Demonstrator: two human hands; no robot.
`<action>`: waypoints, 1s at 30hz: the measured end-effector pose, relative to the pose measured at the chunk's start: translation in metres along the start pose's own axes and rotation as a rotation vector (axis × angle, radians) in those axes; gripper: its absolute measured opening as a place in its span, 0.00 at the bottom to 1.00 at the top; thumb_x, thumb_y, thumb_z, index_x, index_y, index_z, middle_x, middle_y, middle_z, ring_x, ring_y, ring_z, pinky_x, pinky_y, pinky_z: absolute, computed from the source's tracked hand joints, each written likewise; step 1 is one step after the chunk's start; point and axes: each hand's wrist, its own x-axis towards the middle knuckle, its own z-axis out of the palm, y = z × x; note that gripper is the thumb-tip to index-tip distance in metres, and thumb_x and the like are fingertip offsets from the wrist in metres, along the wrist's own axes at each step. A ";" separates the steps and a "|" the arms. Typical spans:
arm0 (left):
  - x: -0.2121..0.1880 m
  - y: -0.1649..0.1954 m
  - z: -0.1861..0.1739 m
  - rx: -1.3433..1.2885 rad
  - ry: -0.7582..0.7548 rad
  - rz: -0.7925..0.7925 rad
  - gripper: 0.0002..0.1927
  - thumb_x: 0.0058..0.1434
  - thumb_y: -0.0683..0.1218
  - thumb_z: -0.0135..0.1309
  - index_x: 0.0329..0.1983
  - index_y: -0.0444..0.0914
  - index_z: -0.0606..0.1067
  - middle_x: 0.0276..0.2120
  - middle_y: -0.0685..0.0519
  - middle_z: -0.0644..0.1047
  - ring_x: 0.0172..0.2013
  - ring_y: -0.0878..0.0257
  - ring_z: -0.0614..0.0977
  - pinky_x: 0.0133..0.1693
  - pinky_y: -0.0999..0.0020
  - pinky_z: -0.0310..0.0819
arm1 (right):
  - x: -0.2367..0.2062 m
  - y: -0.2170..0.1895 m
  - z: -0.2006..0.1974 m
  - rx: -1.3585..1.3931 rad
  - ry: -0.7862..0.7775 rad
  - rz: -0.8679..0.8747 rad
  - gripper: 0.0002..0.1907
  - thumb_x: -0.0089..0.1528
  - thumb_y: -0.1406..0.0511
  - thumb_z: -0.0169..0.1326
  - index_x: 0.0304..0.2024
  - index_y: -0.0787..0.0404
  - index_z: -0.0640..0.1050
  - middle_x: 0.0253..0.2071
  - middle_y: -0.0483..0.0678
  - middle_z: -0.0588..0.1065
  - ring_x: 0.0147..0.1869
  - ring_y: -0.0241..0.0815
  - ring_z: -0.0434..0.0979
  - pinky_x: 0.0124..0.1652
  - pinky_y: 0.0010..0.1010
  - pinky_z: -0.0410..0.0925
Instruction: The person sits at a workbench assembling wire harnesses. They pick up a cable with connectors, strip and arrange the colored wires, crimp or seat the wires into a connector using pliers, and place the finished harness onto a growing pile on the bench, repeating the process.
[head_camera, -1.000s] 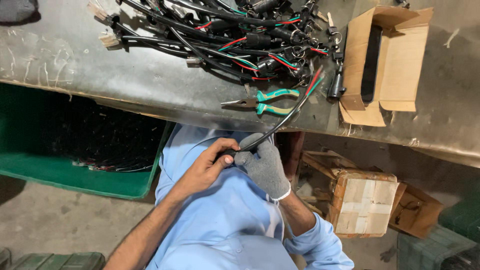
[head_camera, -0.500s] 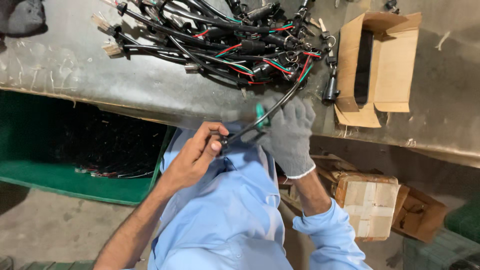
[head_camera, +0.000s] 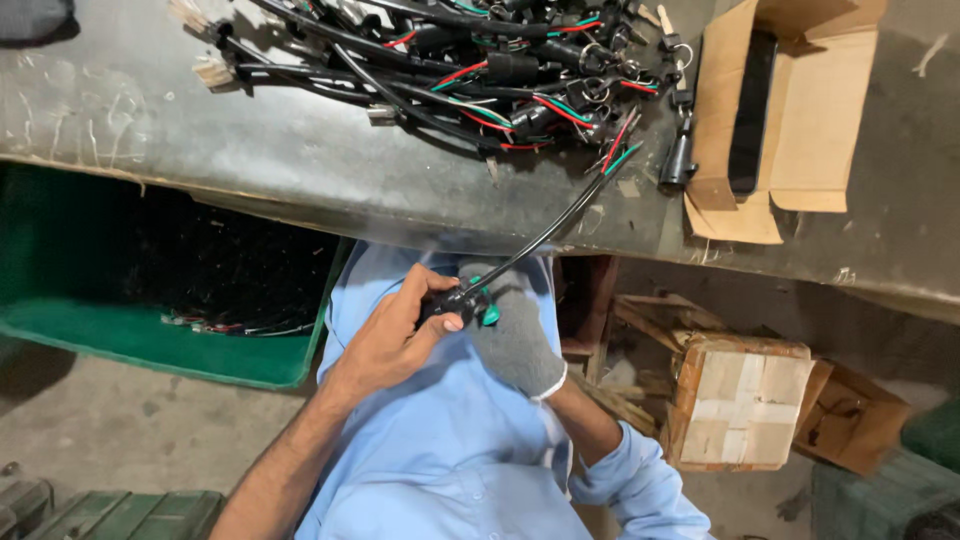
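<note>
cable (head_camera: 560, 222) – glossy black plastic | glove (head_camera: 515, 340) – grey knit cloth | table (head_camera: 250, 150) – scratched dull metal

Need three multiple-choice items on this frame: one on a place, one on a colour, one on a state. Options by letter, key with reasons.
1. Where does the open cardboard box lie?
A. on the bench, right of the wire pile
B. inside the green crate
C. on the person's lap

2. What colour are the plier handles in the gloved hand?
A. yellow
B. green
C. white

3. What state is the left hand in?
A. flat on the bench
B. hanging idle
C. closed around the black cable's end

Key:
1 A: it sits on the bench beside the wire pile.
2 B: green shows at the right hand.
3 C: its fingers wrap the black cable.
</note>
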 end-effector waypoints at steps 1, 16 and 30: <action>-0.002 -0.002 0.001 -0.011 0.003 0.009 0.20 0.66 0.48 0.57 0.54 0.32 0.67 0.36 0.49 0.78 0.35 0.63 0.77 0.38 0.67 0.73 | 0.006 0.003 -0.003 -0.080 0.037 -0.169 0.23 0.56 0.72 0.57 0.55 0.63 0.74 0.48 0.57 0.77 0.52 0.53 0.78 0.50 0.39 0.70; -0.002 -0.014 0.007 -0.278 -0.028 -0.019 0.17 0.69 0.47 0.54 0.54 0.32 0.67 0.37 0.52 0.78 0.38 0.70 0.78 0.43 0.73 0.73 | 0.037 -0.007 -0.034 -0.300 -0.168 -0.275 0.11 0.51 0.67 0.62 0.33 0.62 0.74 0.30 0.54 0.73 0.35 0.58 0.74 0.35 0.46 0.64; 0.001 -0.024 0.014 0.221 0.246 0.118 0.23 0.65 0.48 0.60 0.56 0.30 0.67 0.36 0.43 0.82 0.33 0.53 0.86 0.34 0.64 0.78 | 0.002 -0.050 -0.034 -0.274 -0.223 0.177 0.17 0.63 0.58 0.56 0.47 0.62 0.71 0.36 0.61 0.77 0.43 0.64 0.78 0.39 0.48 0.69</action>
